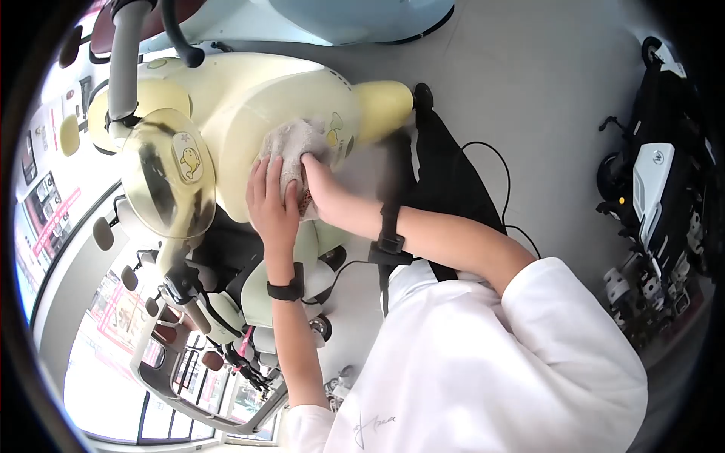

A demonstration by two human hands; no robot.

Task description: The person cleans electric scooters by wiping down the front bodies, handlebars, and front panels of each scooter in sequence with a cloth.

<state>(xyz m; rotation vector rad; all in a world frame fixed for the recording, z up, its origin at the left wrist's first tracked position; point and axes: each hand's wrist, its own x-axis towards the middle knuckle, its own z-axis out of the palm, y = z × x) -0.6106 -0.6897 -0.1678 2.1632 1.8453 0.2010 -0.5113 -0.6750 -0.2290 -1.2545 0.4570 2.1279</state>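
While the open left hand [273,204] and half-hidden right hand [320,186] touch it, the pale cloth [293,142] looks crumpled.

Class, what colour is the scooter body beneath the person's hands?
The scooter body is pale yellow, shown best in the head view, the only one.

Before me stands a scooter [242,98], the cloth [294,143] on its front, its front fender [385,106] toward my right. Another scooter [340,19] sits just beyond; across the floor [551,143], on my right, stands a parked scooter [653,174].
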